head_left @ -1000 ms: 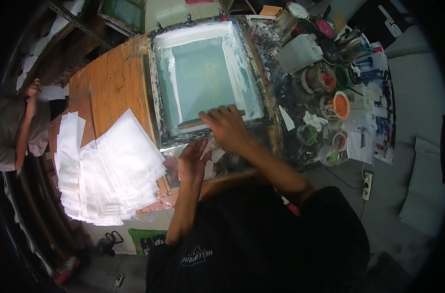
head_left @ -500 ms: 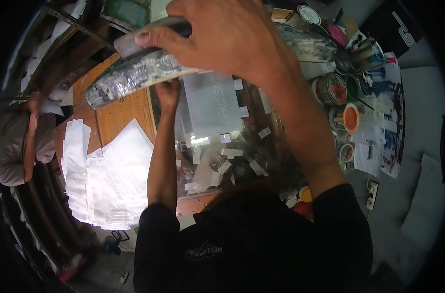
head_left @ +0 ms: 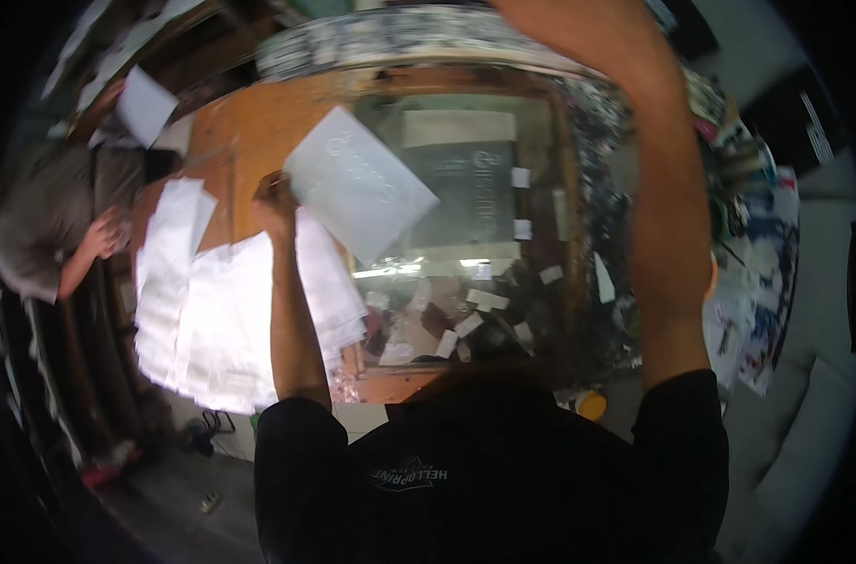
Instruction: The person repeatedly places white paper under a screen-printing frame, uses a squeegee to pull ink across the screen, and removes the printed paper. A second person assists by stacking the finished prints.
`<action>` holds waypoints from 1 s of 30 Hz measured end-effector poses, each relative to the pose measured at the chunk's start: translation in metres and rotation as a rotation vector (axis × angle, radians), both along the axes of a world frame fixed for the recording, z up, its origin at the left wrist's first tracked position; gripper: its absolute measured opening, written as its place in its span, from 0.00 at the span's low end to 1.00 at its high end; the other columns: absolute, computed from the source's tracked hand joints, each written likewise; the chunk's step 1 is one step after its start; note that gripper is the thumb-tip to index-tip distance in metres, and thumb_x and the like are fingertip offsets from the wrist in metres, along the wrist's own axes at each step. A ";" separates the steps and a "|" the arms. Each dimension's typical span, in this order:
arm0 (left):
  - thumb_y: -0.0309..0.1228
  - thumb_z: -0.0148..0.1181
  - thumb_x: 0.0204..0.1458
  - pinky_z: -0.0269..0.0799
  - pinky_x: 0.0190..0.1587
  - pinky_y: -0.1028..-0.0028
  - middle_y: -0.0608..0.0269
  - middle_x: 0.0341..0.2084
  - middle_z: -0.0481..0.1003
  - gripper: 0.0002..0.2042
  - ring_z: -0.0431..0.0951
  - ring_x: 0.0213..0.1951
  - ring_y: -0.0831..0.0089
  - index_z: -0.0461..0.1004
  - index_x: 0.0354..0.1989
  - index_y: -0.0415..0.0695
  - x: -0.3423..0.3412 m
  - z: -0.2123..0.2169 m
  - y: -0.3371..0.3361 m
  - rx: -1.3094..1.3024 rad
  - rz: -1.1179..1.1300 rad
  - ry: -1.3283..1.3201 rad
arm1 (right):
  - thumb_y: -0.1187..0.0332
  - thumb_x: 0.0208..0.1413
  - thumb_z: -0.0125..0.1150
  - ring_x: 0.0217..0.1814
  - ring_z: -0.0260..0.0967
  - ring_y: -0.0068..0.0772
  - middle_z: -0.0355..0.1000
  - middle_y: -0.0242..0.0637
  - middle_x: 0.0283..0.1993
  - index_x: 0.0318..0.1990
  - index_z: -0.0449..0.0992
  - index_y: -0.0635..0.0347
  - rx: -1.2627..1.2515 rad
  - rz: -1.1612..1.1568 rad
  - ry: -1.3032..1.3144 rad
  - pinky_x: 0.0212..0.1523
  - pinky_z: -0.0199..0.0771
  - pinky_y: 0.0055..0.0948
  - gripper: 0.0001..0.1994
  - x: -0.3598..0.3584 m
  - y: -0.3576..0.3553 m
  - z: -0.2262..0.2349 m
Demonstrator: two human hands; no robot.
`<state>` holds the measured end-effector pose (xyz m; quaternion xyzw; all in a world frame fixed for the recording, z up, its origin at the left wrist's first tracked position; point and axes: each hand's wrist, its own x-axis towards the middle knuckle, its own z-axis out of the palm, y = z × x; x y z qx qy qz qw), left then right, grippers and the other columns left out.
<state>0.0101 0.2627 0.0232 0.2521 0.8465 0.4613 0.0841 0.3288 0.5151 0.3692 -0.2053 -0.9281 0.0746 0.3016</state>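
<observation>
My left hand (head_left: 274, 195) pinches the left corner of a pale sheet (head_left: 357, 193) with light printed lettering. The sheet hangs tilted, partly over the glass work surface (head_left: 418, 315) and partly over the wooden board (head_left: 259, 122). On the glass lies a darker rectangle (head_left: 447, 183) with lettering, small white tabs (head_left: 521, 178) along its right side. My right hand (head_left: 564, 21) reaches to the top edge of the view, where its fingers are cut off. Beside it runs the raised, paint-smeared edge of a frame (head_left: 381, 38).
Stacked white sheets (head_left: 226, 320) fan out at the left. Several tape scraps (head_left: 484, 301) dot the near glass. At the far left a person (head_left: 56, 202) holds a white sheet (head_left: 148, 105). Paint-stained containers (head_left: 743, 160) crowd the right side; a yellow pot (head_left: 591, 405) stands near me.
The frame has swung up and away, together with my right hand. My left hand has moved left, drawing the pale sheet off the darker rectangle and turning it.
</observation>
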 end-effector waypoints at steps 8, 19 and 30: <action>0.45 0.58 0.62 0.29 0.69 0.26 0.35 0.74 0.49 0.32 0.41 0.76 0.36 0.62 0.70 0.41 0.106 -0.008 -0.169 -0.712 -0.069 0.658 | 0.51 0.58 0.65 0.25 0.75 0.48 0.74 0.55 0.22 0.29 0.80 0.69 -0.118 -0.368 -0.212 0.31 0.71 0.43 0.24 -0.001 -0.030 0.022; 0.43 0.53 0.65 0.34 0.67 0.24 0.40 0.75 0.49 0.29 0.43 0.76 0.38 0.60 0.73 0.48 0.305 -0.039 0.042 -0.323 -0.643 0.542 | 0.45 0.63 0.60 0.24 0.76 0.39 0.76 0.45 0.21 0.33 0.85 0.64 -0.277 -0.134 -0.294 0.36 0.80 0.43 0.26 0.010 -0.024 0.005; 0.40 0.54 0.64 0.26 0.69 0.27 0.37 0.74 0.50 0.29 0.39 0.78 0.42 0.61 0.71 0.40 0.330 -0.031 0.027 -0.339 -0.606 0.474 | 0.62 0.69 0.56 0.15 0.57 0.18 0.67 0.34 0.19 0.35 0.79 0.70 -0.372 0.160 -0.080 0.12 0.57 0.18 0.17 0.052 0.001 0.010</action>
